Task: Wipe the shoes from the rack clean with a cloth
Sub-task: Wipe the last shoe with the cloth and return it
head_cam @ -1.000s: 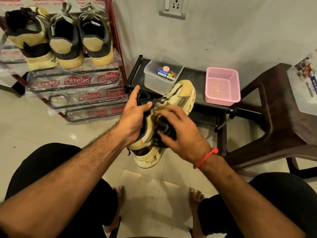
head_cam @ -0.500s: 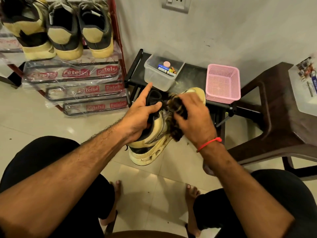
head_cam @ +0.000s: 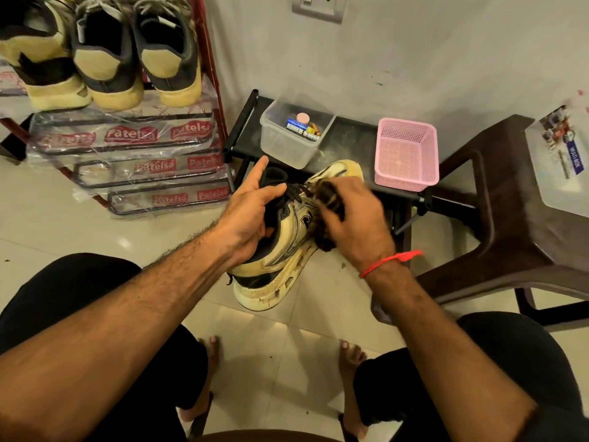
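From my head camera, the clear wrap on the rack (head_cam: 134,145) reads "Patelsa" in white on red labels, several times over. A blue tag on the box (head_cam: 561,161) at far right carries white writing too small for me to read. The shoe (head_cam: 280,250) bears a dark logo on its side, half covered.

My left hand (head_cam: 251,212) grips the shoe at its collar, thumb inside the opening, forefinger straight and pointing up. My right hand (head_cam: 350,218) clutches the dark cloth (head_cam: 325,205) and presses it on the shoe's laces and side. I hold the shoe in the air above the floor, toe toward the pink basket (head_cam: 406,154), in front of the low black shelf (head_cam: 347,135).

A second ago my right hand rubbed nearer the heel; now it is up by the toe, blurred. Three shoes (head_cam: 105,52) sit on the rack as before.
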{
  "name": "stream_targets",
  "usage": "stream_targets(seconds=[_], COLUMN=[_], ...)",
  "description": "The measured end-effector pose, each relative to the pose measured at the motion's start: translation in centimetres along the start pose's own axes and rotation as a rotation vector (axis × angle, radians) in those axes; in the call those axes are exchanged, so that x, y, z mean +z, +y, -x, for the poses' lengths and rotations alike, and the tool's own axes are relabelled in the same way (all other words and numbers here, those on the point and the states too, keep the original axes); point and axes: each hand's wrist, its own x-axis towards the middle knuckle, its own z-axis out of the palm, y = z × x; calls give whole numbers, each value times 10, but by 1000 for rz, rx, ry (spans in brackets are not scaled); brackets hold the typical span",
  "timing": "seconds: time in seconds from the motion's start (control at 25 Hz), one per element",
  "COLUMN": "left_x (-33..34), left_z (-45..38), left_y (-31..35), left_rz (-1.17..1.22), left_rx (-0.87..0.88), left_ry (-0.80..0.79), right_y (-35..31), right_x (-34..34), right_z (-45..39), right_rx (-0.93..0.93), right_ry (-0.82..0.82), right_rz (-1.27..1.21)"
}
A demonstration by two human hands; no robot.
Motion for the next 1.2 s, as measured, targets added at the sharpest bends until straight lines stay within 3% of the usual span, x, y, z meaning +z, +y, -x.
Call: stream_targets(seconds=[0.12, 0.28, 0.44, 0.48, 0.6, 0.64, 0.68, 0.84, 1.0, 1.16, 1.2], left_x=[-8, -5, -10, -10, -5, -4, -4, -11, -12, -16, -15], left_z=[-3, 1, -3, -2, 0, 1, 1, -1, -1, -2, -3], left_y=[1, -1, 1, 3, 6, 5, 4, 1, 5, 3, 4], left_rz=[10, 40, 31, 53, 135, 140, 128, 98, 221, 233, 237], left_rx=[19, -25, 5, 1, -34, -40, -41, -33, -59, -24, -20], left_ry=[37, 6, 87, 86, 45, 39, 35, 74, 57, 127, 126], right_y=[-25, 8, -47, -40, 4, 10, 5, -30, -2, -40, -38], right_x=[17, -5, 30, 26, -3, -6, 0, 24, 4, 25, 23], right_z=[24, -11, 40, 34, -11, -14, -8, 33, -2, 41, 37], right_rx=[-241, 41, -383, -393, -64, 0, -11, -336, -54, -390, -404], right_ry=[-177, 3, -233, -224, 27, 44, 22, -276, -81, -277, -291], right_rz=[-50, -7, -37, -35, -40, -58, -60, -48, -16, -59, -56])
